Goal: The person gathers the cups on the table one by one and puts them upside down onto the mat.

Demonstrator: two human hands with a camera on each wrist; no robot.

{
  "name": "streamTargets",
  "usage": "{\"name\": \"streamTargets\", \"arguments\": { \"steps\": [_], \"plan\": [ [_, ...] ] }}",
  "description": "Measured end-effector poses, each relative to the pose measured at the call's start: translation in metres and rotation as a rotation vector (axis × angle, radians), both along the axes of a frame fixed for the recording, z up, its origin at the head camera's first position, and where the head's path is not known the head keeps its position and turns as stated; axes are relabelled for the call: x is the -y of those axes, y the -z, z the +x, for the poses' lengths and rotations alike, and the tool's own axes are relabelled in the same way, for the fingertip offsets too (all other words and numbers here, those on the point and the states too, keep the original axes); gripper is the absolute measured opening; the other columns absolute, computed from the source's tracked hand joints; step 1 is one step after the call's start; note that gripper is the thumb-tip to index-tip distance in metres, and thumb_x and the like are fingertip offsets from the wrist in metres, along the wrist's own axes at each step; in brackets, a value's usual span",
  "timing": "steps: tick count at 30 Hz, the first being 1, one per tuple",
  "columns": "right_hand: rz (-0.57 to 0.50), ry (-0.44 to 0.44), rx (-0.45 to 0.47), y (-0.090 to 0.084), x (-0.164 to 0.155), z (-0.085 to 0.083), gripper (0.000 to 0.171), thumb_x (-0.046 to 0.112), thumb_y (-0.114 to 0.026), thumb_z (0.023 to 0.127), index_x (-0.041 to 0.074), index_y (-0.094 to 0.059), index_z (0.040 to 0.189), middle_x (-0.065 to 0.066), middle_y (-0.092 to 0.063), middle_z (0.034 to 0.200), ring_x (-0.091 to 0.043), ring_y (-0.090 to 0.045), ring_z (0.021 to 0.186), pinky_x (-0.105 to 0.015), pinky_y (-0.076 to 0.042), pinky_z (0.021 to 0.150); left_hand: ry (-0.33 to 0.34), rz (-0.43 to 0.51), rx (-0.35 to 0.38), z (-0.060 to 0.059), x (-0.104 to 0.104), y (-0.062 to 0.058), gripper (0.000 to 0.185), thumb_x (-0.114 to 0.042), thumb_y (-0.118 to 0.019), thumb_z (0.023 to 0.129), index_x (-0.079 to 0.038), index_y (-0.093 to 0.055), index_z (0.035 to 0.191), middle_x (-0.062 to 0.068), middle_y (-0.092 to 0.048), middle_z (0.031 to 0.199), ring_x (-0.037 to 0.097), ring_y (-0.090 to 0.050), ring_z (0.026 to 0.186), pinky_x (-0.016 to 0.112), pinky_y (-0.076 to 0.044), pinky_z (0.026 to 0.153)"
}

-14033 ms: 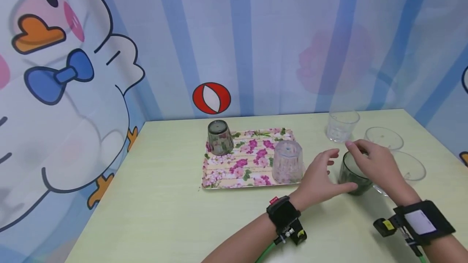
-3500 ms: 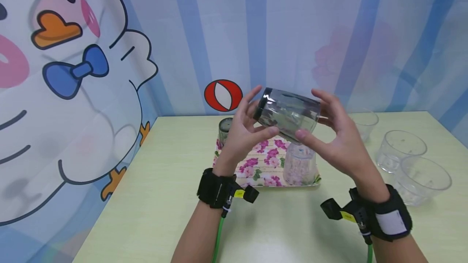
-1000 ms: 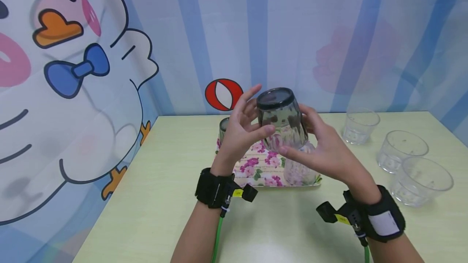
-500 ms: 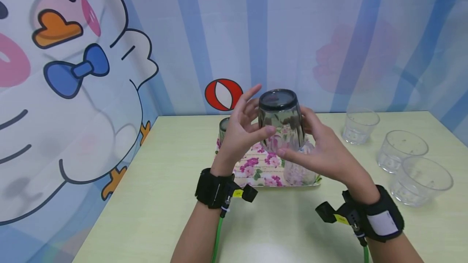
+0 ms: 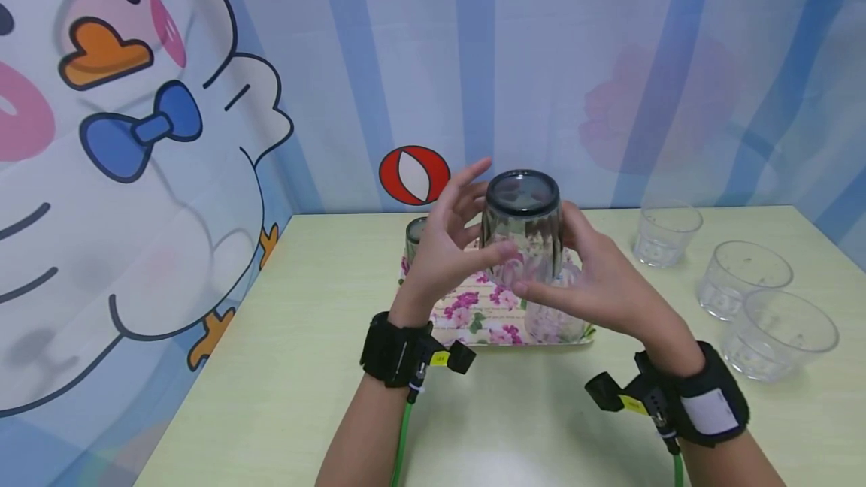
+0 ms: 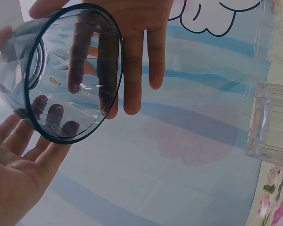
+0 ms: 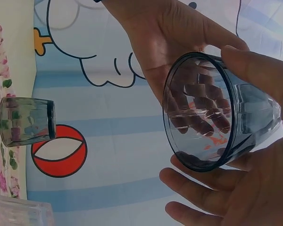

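Observation:
A grey-tinted drinking glass (image 5: 522, 235) hangs upside down over the flowered tray (image 5: 467, 314), base up. My left hand (image 5: 446, 250) holds its left side, thumb in front and fingers behind. From the right, my right hand (image 5: 605, 276) grips it, thumb low on the front. Both wrist views look into its open mouth, where the glass rim (image 6: 27, 80) shows as a dark ring. On the tray, a second grey glass (image 7: 27, 121) stands inverted at the back left, mostly behind my left hand in the head view. An inverted clear glass (image 5: 555, 318) sits at the tray's right, partly covered.
Three clear glasses stand mouth up along the right of the pale table (image 5: 325, 367): a far one (image 5: 666, 235), a middle one (image 5: 744, 276) and a near one (image 5: 778, 337). A printed cloth (image 5: 541, 58) hangs behind the table.
Earlier, the grey glass stood mouth up on the table, then lay sideways in both hands over the tray. It is now turned base up, and over the last second has straightened and shifted slightly right.

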State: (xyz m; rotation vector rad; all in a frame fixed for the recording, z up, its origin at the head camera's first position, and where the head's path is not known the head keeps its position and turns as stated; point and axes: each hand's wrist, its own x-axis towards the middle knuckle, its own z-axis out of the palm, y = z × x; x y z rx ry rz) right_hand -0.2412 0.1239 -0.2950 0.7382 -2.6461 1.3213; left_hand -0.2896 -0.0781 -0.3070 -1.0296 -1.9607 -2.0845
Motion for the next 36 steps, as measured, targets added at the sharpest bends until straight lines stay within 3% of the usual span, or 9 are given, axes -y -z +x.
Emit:
{"name": "streamTargets", "arguments": {
  "steps": [8,13,18,23,29,36],
  "plan": [
    [0.017,-0.016,-0.039,-0.0038,-0.0025,0.0031,0.091,0.034,-0.076,0.081,0.029,-0.019,0.152,-0.008,-0.039,0.151,-0.034,-0.038,0.141,-0.06,-0.034,0.113,0.024,-0.012,-0.058,-0.0006,0.0002,-0.0003,0.101,-0.058,-0.078,0.069,-0.012,-0.034,0.147,0.021,-0.048,0.138,0.026,-0.05,0.127,0.045,-0.048,0.106],
    [-0.097,0.013,-0.187,-0.0063,-0.0052,0.006,0.08,0.018,-0.074,0.083,0.023,-0.03,0.15,-0.009,-0.047,0.144,-0.028,-0.047,0.133,-0.052,-0.04,0.11,0.037,-0.029,-0.064,-0.0013,-0.0011,0.0002,0.102,-0.06,-0.076,0.069,-0.006,-0.035,0.145,0.021,-0.046,0.138,0.026,-0.048,0.128,0.045,-0.046,0.108],
    [-0.155,0.082,-0.334,-0.0056,-0.0068,0.006,0.075,0.009,-0.074,0.08,0.021,-0.04,0.146,-0.006,-0.053,0.138,-0.017,-0.052,0.125,-0.025,-0.049,0.102,0.035,-0.058,-0.047,0.0001,-0.0024,0.0011,0.103,-0.064,-0.075,0.068,-0.01,-0.034,0.146,0.02,-0.047,0.139,0.027,-0.047,0.131,0.047,-0.044,0.11],
    [-0.129,0.098,-0.358,-0.0039,-0.0071,0.0047,0.077,0.01,-0.077,0.078,0.019,-0.041,0.145,-0.006,-0.055,0.135,-0.01,-0.054,0.122,-0.004,-0.043,0.096,0.05,-0.076,-0.039,0.0009,-0.003,0.0024,0.102,-0.063,-0.075,0.069,-0.012,-0.033,0.146,0.019,-0.048,0.141,0.027,-0.046,0.132,0.047,-0.043,0.111],
    [-0.136,0.117,-0.361,-0.0034,-0.0073,0.0043,0.069,0.012,-0.077,0.079,0.018,-0.047,0.141,-0.007,-0.06,0.126,0.012,-0.051,0.112,-0.002,-0.045,0.09,0.081,-0.094,-0.034,0.0016,-0.003,0.0033,0.092,-0.051,-0.077,0.074,-0.014,-0.035,0.146,0.018,-0.047,0.142,0.024,-0.046,0.132,0.047,-0.043,0.111],
    [-0.156,0.133,-0.376,-0.0039,-0.0075,0.0048,0.063,0.011,-0.078,0.077,0.017,-0.055,0.135,-0.006,-0.063,0.12,0.014,-0.052,0.108,-0.003,-0.048,0.085,0.093,-0.141,-0.047,-0.0002,-0.0013,0.0036,0.089,-0.05,-0.076,0.075,-0.015,-0.036,0.146,0.012,-0.044,0.146,0.021,-0.045,0.134,0.04,-0.04,0.114]
  ]
}}
